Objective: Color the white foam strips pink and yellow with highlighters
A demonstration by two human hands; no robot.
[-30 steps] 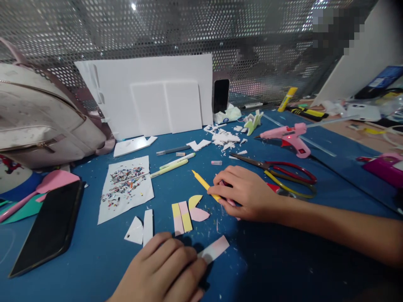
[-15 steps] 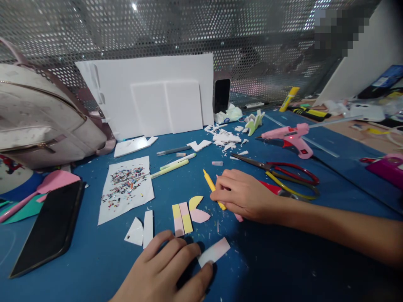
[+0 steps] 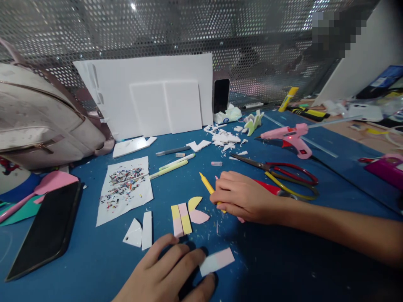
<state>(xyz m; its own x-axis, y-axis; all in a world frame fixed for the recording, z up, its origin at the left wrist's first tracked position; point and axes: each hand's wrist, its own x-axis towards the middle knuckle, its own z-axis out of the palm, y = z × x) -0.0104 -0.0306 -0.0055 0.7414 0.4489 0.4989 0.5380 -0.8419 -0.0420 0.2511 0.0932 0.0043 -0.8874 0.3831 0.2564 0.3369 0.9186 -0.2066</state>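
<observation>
From left: a pale backpack (image 3: pixel 47 113) behind a dark phone (image 3: pixel 44 230) lying flat on the blue tabletop (image 3: pixel 277 264); next, a white paper sheet (image 3: pixel 130 203) strewn with small colored bits (image 3: pixel 126 178), then a white wedge (image 3: pixel 134 233) and a white bar (image 3: pixel 147 230) side by side. At lower center, the left hand (image 3: pixel 166 268), palm down, fingers spread and closed on nothing, index finger and thumb flanking the left end of a loose pale-and-pink strip (image 3: pixel 217 261); actual contact there impossible to tell. Just beyond those fingers, a pair of pink-and-yellow strips (image 3: pixel 185 222) laid edge to edge, with a yellow curved piece (image 3: pixel 194 203) and a pink leaf-like piece (image 3: pixel 199 217) alongside. Flat on the tabletop, just right of the left fingertips, the loose strip: long axis slanting gently from lower left up to the right, pale end toward the fingers, pink end pointing away. Clearly nearer to it, the left hand; farther off, up and to the right, the right hand (image 3: pixel 239 195), curled around a yellow marker (image 3: pixel 206 183) with tip aimed up and left, a mostly hidden pink object (image 3: pixel 241 219) also beneath. At right, scissors (image 3: pixel 261 164) and a pink glue gun (image 3: pixel 286 135). Different from half a second ago: the loose strip slightly lower in view and turned closer to level, its pink end more sharply defined; the marker grip little changed.
</observation>
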